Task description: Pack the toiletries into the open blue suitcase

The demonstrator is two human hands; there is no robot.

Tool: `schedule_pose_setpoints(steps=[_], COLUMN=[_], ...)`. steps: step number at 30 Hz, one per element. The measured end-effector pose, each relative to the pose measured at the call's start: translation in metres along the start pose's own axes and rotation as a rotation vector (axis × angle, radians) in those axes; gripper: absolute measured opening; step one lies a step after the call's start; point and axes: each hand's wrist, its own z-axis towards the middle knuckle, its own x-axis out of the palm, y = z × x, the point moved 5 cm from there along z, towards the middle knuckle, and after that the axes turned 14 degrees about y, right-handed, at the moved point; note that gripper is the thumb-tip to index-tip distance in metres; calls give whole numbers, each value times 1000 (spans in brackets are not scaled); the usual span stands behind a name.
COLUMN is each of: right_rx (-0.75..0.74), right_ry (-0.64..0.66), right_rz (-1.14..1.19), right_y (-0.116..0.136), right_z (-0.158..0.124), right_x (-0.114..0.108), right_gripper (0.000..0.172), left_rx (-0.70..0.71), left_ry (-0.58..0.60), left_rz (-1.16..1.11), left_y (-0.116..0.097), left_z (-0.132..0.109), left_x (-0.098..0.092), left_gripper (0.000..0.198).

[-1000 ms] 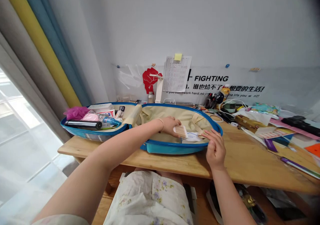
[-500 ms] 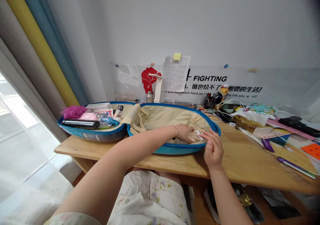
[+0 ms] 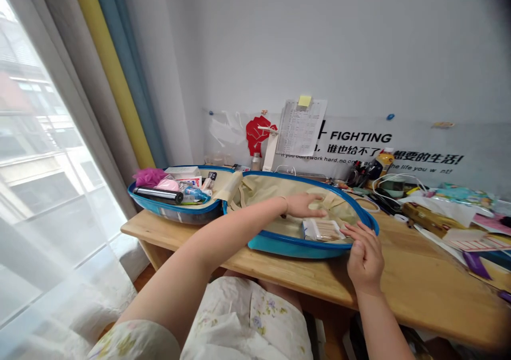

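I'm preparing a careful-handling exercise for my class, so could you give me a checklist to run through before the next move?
1. Suitcase open on the desk: ok, both halves lie spread.
2. Cotton swab packet inside the right-hand half: ok, near the front rim.
3. Left hand off the packet: ok, apart from it.
4. Right hand off the packet: cannot tell, its fingers are at the packet's edge.
5. Both hands out of the suitcase: not ok, the left is over its interior.

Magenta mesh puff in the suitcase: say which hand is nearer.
Left. The left hand is right of the puff, over the suitcase's other half; the right hand is farther right, at that half's rim.
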Motion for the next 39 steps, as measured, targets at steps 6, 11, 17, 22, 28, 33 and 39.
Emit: schedule_pose_setpoints(steps=[6, 11, 17, 22, 28, 33, 39], right_rx=[-4, 8, -38, -19, -6, -1, 19], right_ry=[6, 3, 3, 39, 40, 32, 3], right_rz=[14, -19, -35, -63, -66, -75, -34], right_y=[-1, 0, 5, 0, -3, 1, 2], right_z=[0, 1, 2, -1, -3, -1, 0], right_x=[0, 0, -1, 0, -1, -1, -1], right_gripper=[33, 33, 32, 32, 33, 33, 34], left_rx=[-401, -868, -1083, -1042, -1062, -1050, -830], left_ry=[-144, -142, -88, -10, 39, -65, -332], left_rz=[79, 156, 213, 267, 304, 362, 477], left_y=[127, 235, 303, 333, 345, 323, 250], left_z=[-89, -199, -250, -232, -227, -238, -215], left_x=[-44, -51, -39, -36, -39, -50, -83], left_gripper=[44, 48, 57, 43, 37, 44, 57])
